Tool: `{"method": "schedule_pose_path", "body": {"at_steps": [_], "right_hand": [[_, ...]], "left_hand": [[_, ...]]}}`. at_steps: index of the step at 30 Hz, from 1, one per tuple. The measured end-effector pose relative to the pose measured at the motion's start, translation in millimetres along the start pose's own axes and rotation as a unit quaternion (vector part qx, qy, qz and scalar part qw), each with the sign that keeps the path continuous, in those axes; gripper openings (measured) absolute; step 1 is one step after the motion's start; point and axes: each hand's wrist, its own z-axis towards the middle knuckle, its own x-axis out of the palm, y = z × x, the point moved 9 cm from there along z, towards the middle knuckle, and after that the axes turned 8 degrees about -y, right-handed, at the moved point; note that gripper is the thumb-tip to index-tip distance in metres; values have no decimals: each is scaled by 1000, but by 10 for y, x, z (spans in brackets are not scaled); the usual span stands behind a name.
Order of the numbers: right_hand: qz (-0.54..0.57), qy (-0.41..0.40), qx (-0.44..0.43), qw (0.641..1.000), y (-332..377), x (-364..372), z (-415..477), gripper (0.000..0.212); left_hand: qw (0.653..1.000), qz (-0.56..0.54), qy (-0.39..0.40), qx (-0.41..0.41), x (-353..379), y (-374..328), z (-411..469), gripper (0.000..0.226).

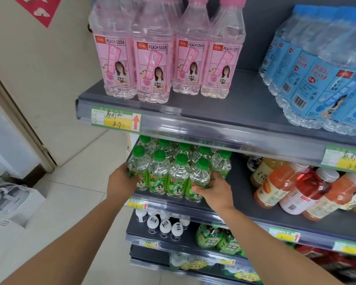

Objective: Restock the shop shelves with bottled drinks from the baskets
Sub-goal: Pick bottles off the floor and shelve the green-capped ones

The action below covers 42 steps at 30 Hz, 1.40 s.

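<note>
A cluster of clear bottles with green caps and green labels [174,173] stands at the left end of the second grey shelf [240,200]. My left hand [121,181] presses against the cluster's left side. On the right side, my right hand [213,189] wraps the front right bottle near its base. Both hands grip the group from opposite sides. The bottles stand upright and rest on the shelf. No basket is in view.
Pink peach soda bottles [164,52] and a shrink-wrapped blue-label pack [321,79] sit on the top shelf. Orange and red juice bottles [296,188] lie to the right on the second shelf. Lower shelves hold white-capped bottles [164,225] and green packs. White boxes [10,204] stand on the floor, left.
</note>
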Motion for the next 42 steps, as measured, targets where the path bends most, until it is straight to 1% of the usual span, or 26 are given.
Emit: {"method": "schedule_pose_path", "body": {"at_steps": [2, 6, 10, 12, 14, 16, 18, 19, 21, 23, 26, 29, 30, 34, 35, 37, 42], "right_hand": [[4, -7, -8, 1000, -7, 9, 3, 69], [3, -8, -6, 1000, -38, 35, -2, 69], [-7, 5, 7, 1000, -57, 63, -10, 78], [-3, 15, 13, 1000, -75, 46, -64, 79], [-10, 16, 17, 1000, -126, -22, -153, 70], [-34, 9, 5, 999, -228, -137, -263, 50], [-35, 12, -21, 999, -314, -233, -367, 25], [-37, 12, -36, 999, -378, -303, -424, 16], [-54, 6, -61, 997, -538, -452, -546, 9], [-76, 9, -70, 995, -723, -587, -676, 8], [-108, 44, -53, 992, -1169, -670, -830, 4], [-144, 84, -26, 986, -1747, -740, -954, 21], [-157, 105, -12, 982, -1954, -744, -999, 23], [-229, 217, 53, 947, -2879, -697, -1236, 14], [-249, 235, 60, 938, -3105, -686, -1282, 17], [-276, 247, 77, 926, -3533, -667, -1362, 25], [-319, 267, 112, 902, -4548, -455, -1575, 33]], "left_hand": [[1000, -6, 1, 2, -7, 2, 17, 32], [1000, -5, 7, 17, -12, -8, 15, 36], [1000, 4, 9, 18, 2, 8, 8, 39], [1000, 5, 13, 15, 41, 22, -20, 39], [1000, 14, 14, 7, 97, 62, -80, 36], [1000, 29, 6, -7, 187, 146, -166, 40], [999, 27, -11, -14, 234, 176, -286, 43], [999, 27, -14, -16, 272, 166, -390, 43], [999, 31, -7, -14, 386, 176, -622, 49], [999, 33, 5, -6, 528, 212, -862, 58], [999, 32, 28, -15, 842, 384, -1217, 51], [997, 35, 59, -34, 1222, 574, -1654, 43], [996, 31, 71, -46, 1350, 640, -1803, 40], [989, 55, 114, -72, 1947, 991, -2364, 40], [987, 56, 125, -85, 2108, 1110, -2493, 39], [982, 54, 143, -110, 2413, 1339, -2739, 36], [972, 97, 176, -118, 3147, 1911, -3192, 38]]}}
